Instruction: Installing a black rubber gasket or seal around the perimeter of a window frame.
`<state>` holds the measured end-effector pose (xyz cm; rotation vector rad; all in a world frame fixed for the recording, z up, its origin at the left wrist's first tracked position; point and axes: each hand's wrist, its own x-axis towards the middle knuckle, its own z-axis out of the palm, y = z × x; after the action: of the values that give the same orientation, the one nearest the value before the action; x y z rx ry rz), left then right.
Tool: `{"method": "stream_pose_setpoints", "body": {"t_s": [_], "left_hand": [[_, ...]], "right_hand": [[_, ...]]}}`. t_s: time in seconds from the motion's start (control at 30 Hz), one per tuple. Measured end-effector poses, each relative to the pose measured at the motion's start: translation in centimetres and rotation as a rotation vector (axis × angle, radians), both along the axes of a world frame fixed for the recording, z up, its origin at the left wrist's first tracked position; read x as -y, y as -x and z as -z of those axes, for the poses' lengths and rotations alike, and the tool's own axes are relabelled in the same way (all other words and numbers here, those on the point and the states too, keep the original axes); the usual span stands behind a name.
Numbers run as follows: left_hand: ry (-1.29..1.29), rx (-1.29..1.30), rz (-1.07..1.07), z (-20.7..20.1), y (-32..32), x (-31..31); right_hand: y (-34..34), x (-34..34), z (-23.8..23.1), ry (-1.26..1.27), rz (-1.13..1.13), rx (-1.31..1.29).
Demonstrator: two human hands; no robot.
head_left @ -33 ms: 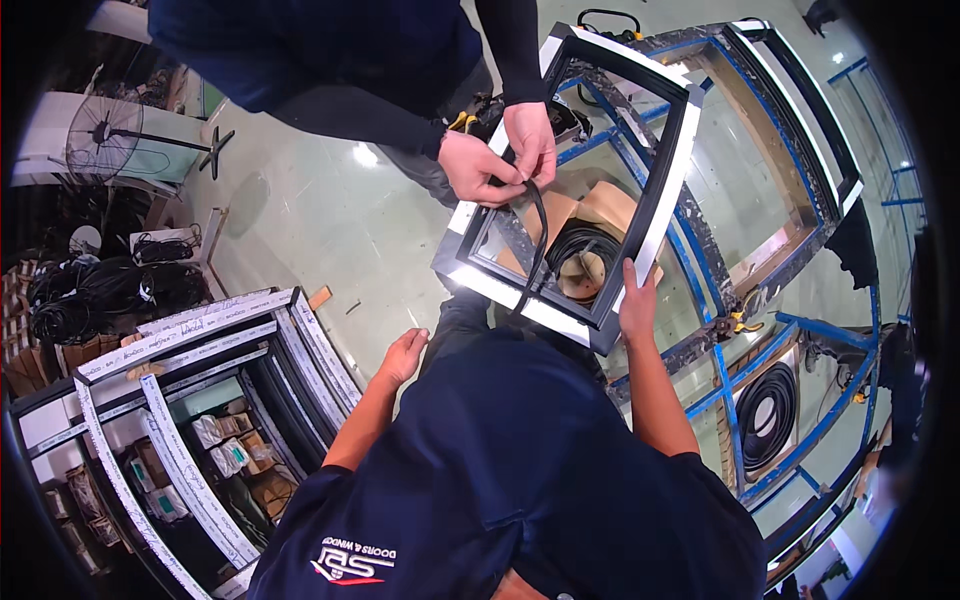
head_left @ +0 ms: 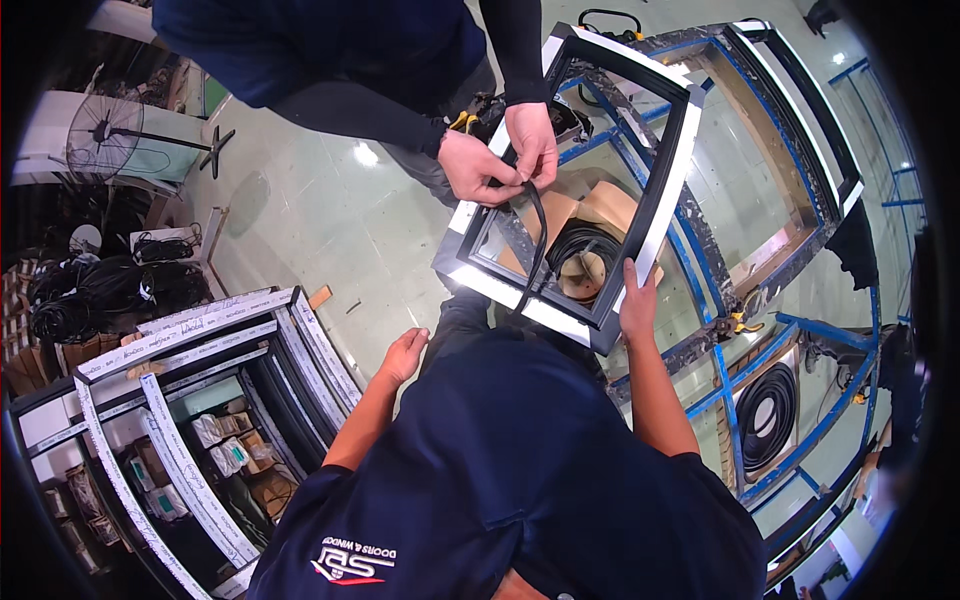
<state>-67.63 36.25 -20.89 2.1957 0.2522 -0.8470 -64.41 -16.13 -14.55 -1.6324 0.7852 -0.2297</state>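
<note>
Touching frame with right hand, fingers at outer edge by near-right corner; can't tell if clamped. Hanging left hand short of frame's near-left corner, fingers loosely together. Having frame lying over bench's left edge. Facing co-worker's hands, pinching black strip above frame opening; seeing black coil below.

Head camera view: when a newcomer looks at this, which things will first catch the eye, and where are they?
Probably first comes the white-and-black frame, right of centre, with the wearer's right hand at its lower right side. At the frame's left side, a co-worker's hands pinch a black strip that curves down across the opening. Large frames in white film at lower left also stand out.
</note>
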Motion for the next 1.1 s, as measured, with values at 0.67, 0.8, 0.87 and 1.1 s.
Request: {"method": "stream_pose_setpoints", "body": {"t_s": [0.67, 0.8, 0.87, 1.1], "left_hand": [[-0.007, -0.045, 0.019, 0.4, 0.4, -0.3], [0.003, -0.041, 0.021, 0.6, 0.5, -0.3], [0.003, -0.050, 0.022, 0.3, 0.3, -0.1], [0.002, -0.067, 0.019, 0.0, 0.0, -0.1]], "right_hand": [[0.0, -0.1, -0.1, 0.059, -0.031, -0.028], [0.0, 0.0, -0.7, -0.019, -0.060, -0.080], [0.1, 0.2, -0.2, 0.000, -0.060, -0.075], [-0.1, 0.1, -0.2, -0.004, -0.060, -0.095]]}}
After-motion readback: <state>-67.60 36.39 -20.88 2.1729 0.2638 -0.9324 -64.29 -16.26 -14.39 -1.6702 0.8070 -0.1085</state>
